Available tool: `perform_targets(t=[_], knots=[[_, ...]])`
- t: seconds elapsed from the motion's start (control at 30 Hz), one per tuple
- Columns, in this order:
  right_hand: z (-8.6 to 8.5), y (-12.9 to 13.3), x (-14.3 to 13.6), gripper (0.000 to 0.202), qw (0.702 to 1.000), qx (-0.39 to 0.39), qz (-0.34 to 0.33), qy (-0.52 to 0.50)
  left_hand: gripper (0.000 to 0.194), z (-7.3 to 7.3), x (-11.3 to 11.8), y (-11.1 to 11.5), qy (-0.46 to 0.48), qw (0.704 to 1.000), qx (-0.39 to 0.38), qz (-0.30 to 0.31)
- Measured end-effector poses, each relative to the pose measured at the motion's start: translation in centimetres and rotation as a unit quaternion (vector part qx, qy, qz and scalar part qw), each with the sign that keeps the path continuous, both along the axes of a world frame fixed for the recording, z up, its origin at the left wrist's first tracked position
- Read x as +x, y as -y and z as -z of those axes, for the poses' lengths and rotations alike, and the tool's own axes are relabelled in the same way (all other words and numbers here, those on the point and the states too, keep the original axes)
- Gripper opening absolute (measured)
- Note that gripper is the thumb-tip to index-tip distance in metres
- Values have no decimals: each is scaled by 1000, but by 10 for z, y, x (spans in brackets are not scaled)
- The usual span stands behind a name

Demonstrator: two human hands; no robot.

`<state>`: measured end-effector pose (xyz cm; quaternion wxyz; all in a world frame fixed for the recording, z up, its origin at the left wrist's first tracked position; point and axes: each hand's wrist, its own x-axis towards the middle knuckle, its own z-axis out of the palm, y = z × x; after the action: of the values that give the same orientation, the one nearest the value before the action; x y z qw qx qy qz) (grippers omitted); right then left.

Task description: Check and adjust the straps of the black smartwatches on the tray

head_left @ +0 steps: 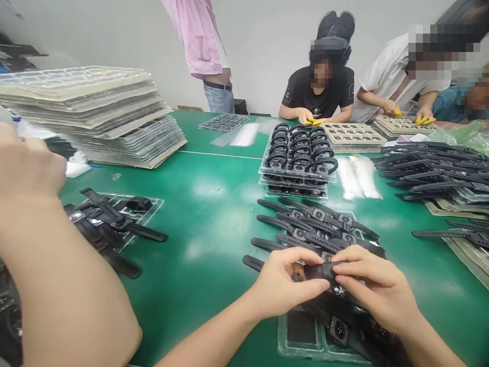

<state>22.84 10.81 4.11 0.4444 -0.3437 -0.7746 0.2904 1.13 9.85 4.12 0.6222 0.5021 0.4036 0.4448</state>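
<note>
Both of my hands meet over a clear plastic tray loaded with black smartwatches, most showing their round sensor backs. My left hand grips the left side of one black watch between thumb and fingers. On its right side, my right hand pinches the same watch near the strap joint. Straps of the watches lying on the tray reach out to the left and right beyond the hands. Part of the held watch is hidden by my fingers.
Beyond the tray stands a stack of trays with looped watches. More watches lie at right and left. Tall tray stacks rise at far left. Another person's arm reaches in at left; people sit across the green table.
</note>
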Motion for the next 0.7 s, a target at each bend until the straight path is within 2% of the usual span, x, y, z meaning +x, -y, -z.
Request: perform_targets(t=[0.33,0.7], knots=[[3,1,-2,24,999,40,-1,7,26,3,1,2,-56,996,65,-34],[-1,2,-5,31,996,76,-37,26,22,0,-2,4,-82,993,86,-23]])
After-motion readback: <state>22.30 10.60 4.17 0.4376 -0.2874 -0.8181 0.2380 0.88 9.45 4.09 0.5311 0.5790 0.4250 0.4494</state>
